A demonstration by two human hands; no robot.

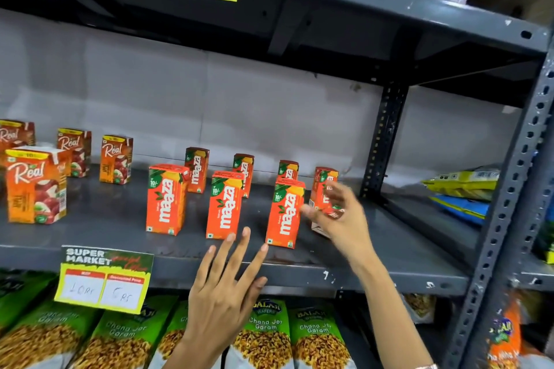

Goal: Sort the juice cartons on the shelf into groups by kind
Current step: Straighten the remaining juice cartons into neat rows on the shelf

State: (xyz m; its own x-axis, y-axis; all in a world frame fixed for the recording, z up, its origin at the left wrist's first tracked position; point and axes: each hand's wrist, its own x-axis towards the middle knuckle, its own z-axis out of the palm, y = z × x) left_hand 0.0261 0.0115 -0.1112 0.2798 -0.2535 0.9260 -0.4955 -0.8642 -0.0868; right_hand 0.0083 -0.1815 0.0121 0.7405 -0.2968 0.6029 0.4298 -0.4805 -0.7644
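Note:
Several red-and-orange Real cartons (36, 186) stand at the left of the grey shelf (105, 219). Orange Maaza cartons stand in the middle in two rows, three in front (223, 207) and three behind (196, 169). My right hand (338, 213) wraps a further Maaza carton (322, 181) at the right end of the group, next to the front-right carton (284, 213). That carton is blurred and looks tilted, its pale bottom showing under my palm. My left hand (227, 278) hovers open, fingers spread, at the shelf's front edge, touching nothing.
A yellow price tag (105, 278) hangs from the shelf edge. Green Chana Jor Garam snack bags (269, 332) fill the shelf below. A perforated steel upright (383, 135) stands behind my right hand, and yellow and blue packets (461, 186) lie on the neighbouring shelf.

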